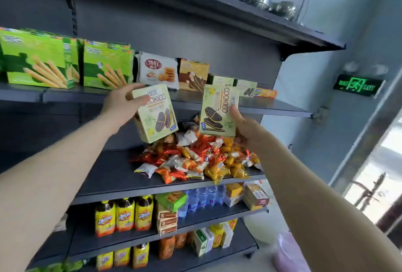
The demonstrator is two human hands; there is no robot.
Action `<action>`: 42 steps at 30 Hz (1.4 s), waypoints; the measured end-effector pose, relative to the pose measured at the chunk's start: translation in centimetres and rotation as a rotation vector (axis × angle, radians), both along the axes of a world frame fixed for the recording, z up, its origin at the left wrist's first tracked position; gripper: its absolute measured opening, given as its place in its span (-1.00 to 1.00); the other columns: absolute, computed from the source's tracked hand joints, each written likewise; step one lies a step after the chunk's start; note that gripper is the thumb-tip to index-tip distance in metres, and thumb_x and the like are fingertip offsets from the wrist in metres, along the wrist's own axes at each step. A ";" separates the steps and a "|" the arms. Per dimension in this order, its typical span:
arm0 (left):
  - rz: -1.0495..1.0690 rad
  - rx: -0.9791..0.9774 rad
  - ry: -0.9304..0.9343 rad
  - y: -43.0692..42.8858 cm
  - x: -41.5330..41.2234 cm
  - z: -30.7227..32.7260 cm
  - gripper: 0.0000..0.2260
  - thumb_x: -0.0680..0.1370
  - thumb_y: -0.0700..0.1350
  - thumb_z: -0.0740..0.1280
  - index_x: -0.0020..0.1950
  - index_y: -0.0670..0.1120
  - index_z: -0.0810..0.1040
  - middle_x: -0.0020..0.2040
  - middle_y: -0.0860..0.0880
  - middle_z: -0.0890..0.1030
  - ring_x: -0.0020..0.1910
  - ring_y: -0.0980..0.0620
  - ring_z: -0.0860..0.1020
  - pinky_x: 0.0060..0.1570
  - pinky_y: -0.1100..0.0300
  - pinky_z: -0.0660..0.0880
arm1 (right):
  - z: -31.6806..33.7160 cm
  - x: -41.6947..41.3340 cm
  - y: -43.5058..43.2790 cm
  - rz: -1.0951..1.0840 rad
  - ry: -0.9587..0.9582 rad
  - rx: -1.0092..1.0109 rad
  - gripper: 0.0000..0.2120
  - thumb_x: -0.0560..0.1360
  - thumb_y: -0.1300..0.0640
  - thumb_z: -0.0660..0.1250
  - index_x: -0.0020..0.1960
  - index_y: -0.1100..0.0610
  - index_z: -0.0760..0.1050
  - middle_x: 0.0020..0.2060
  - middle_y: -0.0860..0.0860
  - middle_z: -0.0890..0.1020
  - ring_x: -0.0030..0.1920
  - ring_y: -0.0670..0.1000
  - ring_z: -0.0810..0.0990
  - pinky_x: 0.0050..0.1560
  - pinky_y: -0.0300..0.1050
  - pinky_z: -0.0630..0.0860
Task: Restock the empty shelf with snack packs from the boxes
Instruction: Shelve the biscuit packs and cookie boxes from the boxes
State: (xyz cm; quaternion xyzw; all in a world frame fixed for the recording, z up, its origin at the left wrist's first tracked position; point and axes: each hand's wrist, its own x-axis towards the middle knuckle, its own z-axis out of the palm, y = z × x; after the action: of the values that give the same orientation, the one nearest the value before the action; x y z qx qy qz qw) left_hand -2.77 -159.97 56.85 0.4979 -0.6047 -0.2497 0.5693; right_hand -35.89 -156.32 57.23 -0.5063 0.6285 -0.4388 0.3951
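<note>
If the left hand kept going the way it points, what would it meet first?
Probably the white snack pack with the red label, standing on the upper shelf. The left hand, gripping a Cookico box, points up and right toward it, though depth is hard to judge.

One camera sits on the person's head. It looks forward at the shelves from close by, seeing the top one from below and the low ones from above.
</note>
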 end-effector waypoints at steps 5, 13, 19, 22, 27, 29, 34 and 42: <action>-0.061 -0.038 0.035 -3.1 -8.1 1.8 -0.65 0.50 -0.04 0.46 0.29 0.12 0.57 0.12 0.02 0.62 0.09 -0.02 0.59 0.11 0.03 0.56 | 0.7 -7.3 -1.2 -0.010 -0.080 -0.058 -0.42 0.54 -0.38 0.14 0.17 0.09 0.58 -0.02 0.04 0.73 -0.26 -0.05 0.61 -0.36 -0.20 0.45; -0.070 -0.075 0.064 -9.7 -15.8 3.5 -0.63 0.55 -0.03 0.41 0.35 0.09 0.52 0.06 0.07 0.60 0.03 0.04 0.58 -0.06 0.14 0.55 | -0.1 -14.3 -6.6 0.048 -0.195 -0.132 -0.50 0.60 -0.27 0.12 0.30 0.07 0.50 0.14 0.06 0.69 0.03 0.00 0.69 -0.13 -0.18 0.57; -0.081 -0.086 0.150 -16.3 -19.2 5.5 -0.64 0.57 -0.05 0.39 0.37 0.07 0.50 0.07 0.04 0.60 0.03 0.03 0.61 -0.02 0.06 0.59 | 1.9 -17.7 -12.8 0.042 -0.258 -0.198 -0.68 0.66 -0.14 0.11 0.11 0.03 0.53 -0.15 -0.09 0.73 -0.22 -0.15 0.70 -0.24 -0.27 0.57; -0.076 -0.081 0.183 -19.7 -20.0 6.4 -0.70 0.58 -0.05 0.38 0.31 0.09 0.53 0.08 0.05 0.63 0.05 0.01 0.62 -0.04 0.05 0.60 | 3.8 -18.6 -16.0 0.000 -0.275 -0.223 -0.69 0.64 -0.15 0.17 0.03 0.07 0.52 -0.22 -0.07 0.73 -0.17 -0.08 0.70 -0.17 -0.21 0.59; 0.006 -0.061 0.155 -24.8 -21.1 7.0 -0.68 0.59 0.01 0.34 0.35 0.06 0.49 0.19 0.04 0.62 0.12 -0.01 0.60 0.14 -0.01 0.56 | 5.3 -20.1 -21.7 -0.093 -0.279 -0.252 -0.60 0.57 -0.25 0.24 0.16 0.06 0.50 0.03 0.09 0.70 0.05 0.13 0.69 -0.04 0.16 0.66; 0.039 -0.022 0.162 -26.3 -21.1 6.8 -0.62 0.57 0.05 0.36 0.37 0.04 0.45 0.21 0.05 0.61 0.13 -0.02 0.59 0.18 -0.02 0.54 | 5.2 -20.8 -24.5 -0.197 -0.116 -0.319 -0.51 0.54 -0.26 0.29 0.24 0.12 0.44 0.03 0.09 0.66 0.01 0.16 0.69 -0.10 0.19 0.67; 0.030 0.064 0.203 -30.4 -20.2 5.8 -0.58 0.42 0.15 0.37 0.23 0.02 0.54 0.10 0.04 0.68 0.04 -0.06 0.66 0.13 -0.12 0.58 | 6.0 -22.3 -31.0 -0.225 0.215 -0.394 -0.54 0.51 0.03 0.44 0.32 0.11 0.37 0.07 0.05 0.56 -0.02 0.12 0.64 0.03 0.17 0.64; 0.141 0.069 0.233 -32.1 -21.3 5.5 -0.68 0.59 -0.02 0.35 0.32 -0.08 0.48 0.12 -0.02 0.66 -0.03 -0.06 0.67 0.08 -0.10 0.61 | 7.5 -21.7 -40.8 0.174 0.547 -0.378 -0.49 0.49 0.11 0.47 0.40 0.07 0.45 0.13 0.01 0.60 0.03 0.03 0.58 -0.16 -0.21 0.50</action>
State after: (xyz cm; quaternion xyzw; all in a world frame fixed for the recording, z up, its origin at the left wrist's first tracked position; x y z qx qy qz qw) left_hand -24.07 -192.02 62.31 0.5261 -0.4889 -0.2859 0.6343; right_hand -57.54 -197.10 64.73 -0.7211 0.5732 -0.3603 0.1471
